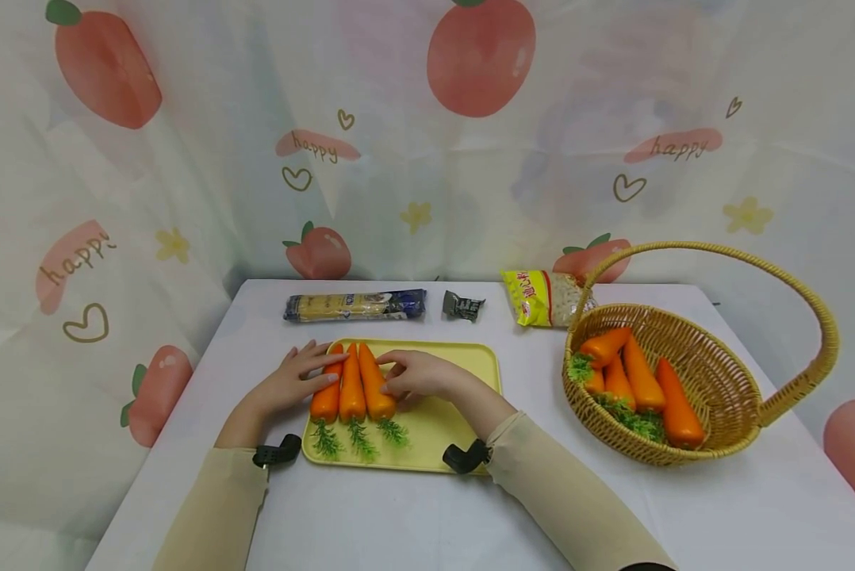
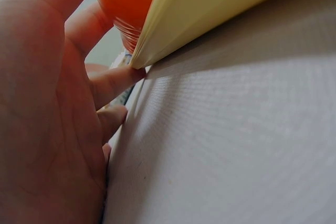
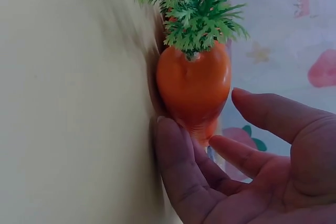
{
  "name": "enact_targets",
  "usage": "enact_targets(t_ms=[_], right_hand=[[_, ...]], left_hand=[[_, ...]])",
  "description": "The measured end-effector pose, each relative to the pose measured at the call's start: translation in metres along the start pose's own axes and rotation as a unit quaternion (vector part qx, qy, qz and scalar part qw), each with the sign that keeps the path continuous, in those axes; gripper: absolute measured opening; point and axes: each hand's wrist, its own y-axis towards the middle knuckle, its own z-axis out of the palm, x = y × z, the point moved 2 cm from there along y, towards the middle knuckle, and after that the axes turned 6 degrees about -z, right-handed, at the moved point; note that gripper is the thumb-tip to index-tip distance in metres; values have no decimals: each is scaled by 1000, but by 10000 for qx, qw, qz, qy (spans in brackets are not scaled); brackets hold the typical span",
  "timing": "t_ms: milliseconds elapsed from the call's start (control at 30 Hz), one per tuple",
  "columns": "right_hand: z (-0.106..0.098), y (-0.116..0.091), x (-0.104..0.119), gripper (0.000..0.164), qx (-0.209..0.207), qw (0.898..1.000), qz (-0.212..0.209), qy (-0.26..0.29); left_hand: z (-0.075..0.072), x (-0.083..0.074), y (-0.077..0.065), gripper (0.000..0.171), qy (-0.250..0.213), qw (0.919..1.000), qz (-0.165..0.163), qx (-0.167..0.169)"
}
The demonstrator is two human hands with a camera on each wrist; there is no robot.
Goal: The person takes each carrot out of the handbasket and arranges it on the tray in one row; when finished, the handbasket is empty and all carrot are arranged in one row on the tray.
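Observation:
Three orange carrots with green leafy tops lie side by side on a yellow tray [image 1: 423, 444], tops toward me. My left hand [image 1: 288, 385] rests with extended fingers on the left carrot [image 1: 324, 403], some fingers at the tray's edge in the left wrist view. In the middle lies another carrot [image 1: 352, 388], between the outer two. My right hand [image 1: 423, 376] touches the side of the right carrot [image 3: 194, 80] with loosely bent fingers. Its thumb [image 3: 268, 114] stands slightly off that carrot in the right wrist view.
On the right stands a wicker basket [image 1: 738, 373] with a tall handle, several carrots inside. Along the back lie a long noodle packet [image 1: 356, 305], a small dark wrapped packet [image 1: 462, 306] and a yellow and clear bag [image 1: 534, 297]. A patterned curtain [image 1: 399, 119] hangs behind the white table.

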Motion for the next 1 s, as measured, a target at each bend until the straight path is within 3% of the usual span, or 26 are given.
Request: enact_targets(t_ms=[333,500,700,1000], right_hand=[[-5,-4,1,59,-152,9997,46,-203],[-16,-18,8,57,-153,9989,-118,-418],[-37,-51,20,57,-142,9983,-394,-400],[-82,-121,34,53,-411,9943,-665,-727]], left_hand=[[-1,-1,0,54,-92,9999,-51,51],[-2,0,0,54,-120,9999,-41,65],[-2,1,0,54,-114,9999,-37,81],[-1,-1,-1,54,-141,9999,-6,73]])
